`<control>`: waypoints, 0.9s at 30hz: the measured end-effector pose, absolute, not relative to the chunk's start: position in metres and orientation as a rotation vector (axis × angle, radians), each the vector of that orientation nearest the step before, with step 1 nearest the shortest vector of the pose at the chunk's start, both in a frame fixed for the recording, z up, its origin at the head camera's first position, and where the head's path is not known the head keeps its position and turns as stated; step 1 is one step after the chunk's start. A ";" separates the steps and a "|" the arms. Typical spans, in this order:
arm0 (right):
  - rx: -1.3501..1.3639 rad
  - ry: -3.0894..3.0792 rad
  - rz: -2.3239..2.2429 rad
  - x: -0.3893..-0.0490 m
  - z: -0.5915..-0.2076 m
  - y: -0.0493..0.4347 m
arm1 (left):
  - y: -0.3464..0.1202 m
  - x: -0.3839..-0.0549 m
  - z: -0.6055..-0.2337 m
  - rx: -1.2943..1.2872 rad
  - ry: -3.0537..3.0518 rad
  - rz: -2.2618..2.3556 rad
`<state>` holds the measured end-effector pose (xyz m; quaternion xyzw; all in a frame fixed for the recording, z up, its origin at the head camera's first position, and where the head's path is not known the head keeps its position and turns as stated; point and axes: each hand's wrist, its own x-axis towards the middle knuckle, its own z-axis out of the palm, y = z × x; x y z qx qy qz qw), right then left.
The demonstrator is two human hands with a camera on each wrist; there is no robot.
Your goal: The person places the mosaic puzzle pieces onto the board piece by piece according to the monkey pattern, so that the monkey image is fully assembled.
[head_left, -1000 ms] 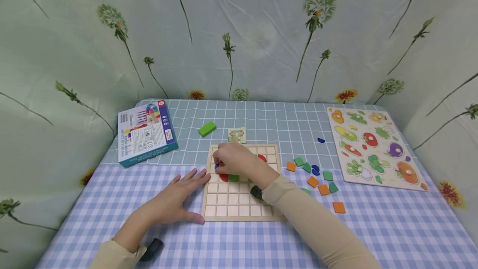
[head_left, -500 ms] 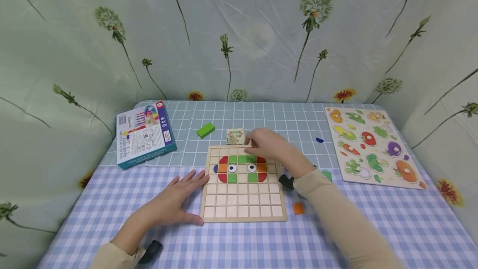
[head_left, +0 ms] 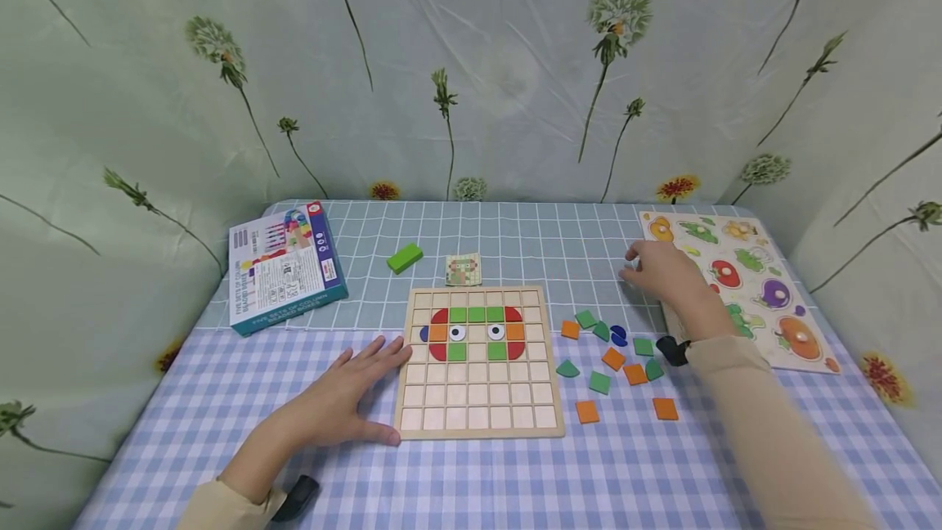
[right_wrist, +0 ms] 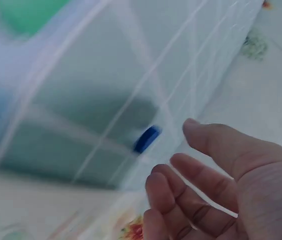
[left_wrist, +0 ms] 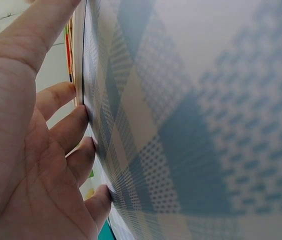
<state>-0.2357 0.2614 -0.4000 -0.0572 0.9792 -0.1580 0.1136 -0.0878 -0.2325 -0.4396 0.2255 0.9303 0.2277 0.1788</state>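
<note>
My left hand lies with spread fingers along the left edge of a wooden grid board; fingertips and thumb touch its frame. On the board sit red, green and orange pieces, two eye pieces, and a blue half-round piece at the left. My right hand hovers at the left edge of the vegetable puzzle board. In the right wrist view its thumb and fingers are apart, holding nothing, near a loose blue half-round piece on the cloth; the head view hides that piece behind the hand.
Several loose orange, green and blue pieces lie right of the grid board. Behind it are a small pattern card and a green block. A boxed game stands at the back left. Fabric walls surround the table.
My right hand has moved from the grid board rightward to the puzzle board's edge, leaving the blue half-round piece at the pattern's left. The left hand has stayed put.
</note>
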 end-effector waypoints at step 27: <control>-0.246 2.867 -0.487 -0.243 -0.421 0.271 | -0.233 -0.089 -0.441 0.632 2.621 0.643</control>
